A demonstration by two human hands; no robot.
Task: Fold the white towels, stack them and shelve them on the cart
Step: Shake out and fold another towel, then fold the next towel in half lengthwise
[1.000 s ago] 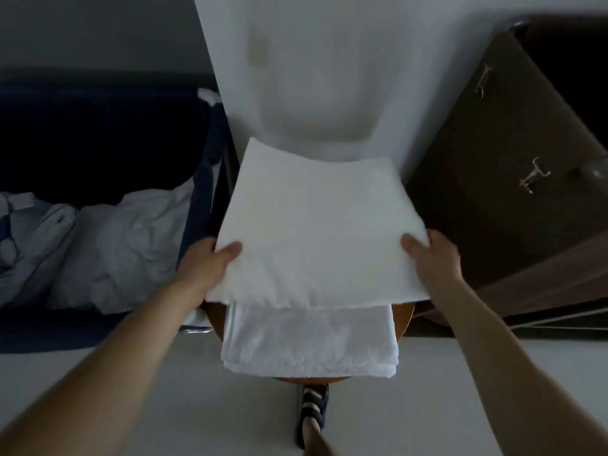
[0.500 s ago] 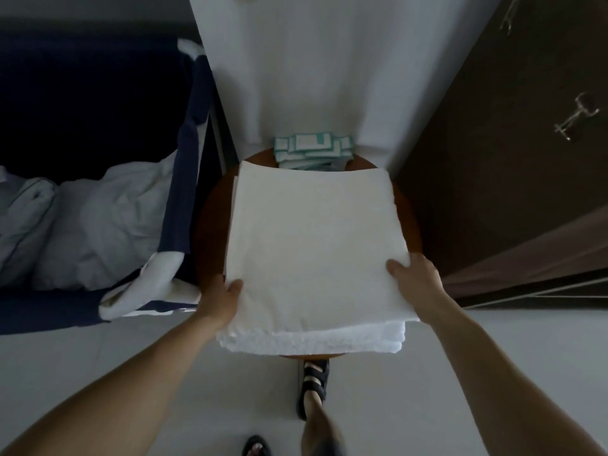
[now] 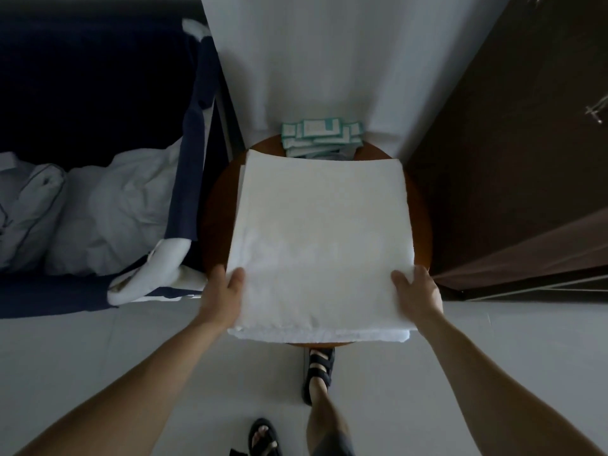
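Towels [image 3: 322, 238] lie flat, near-square; long axis unclear.

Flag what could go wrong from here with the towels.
1. The towels overhang the near edge of the table at both corners; once let go, the stack may sag or slide to the floor.
2. The left hand and right hand grip only the near corners, so lifting may fan the layers apart.
3. Pushing the stack farther back could knock the packets behind it.
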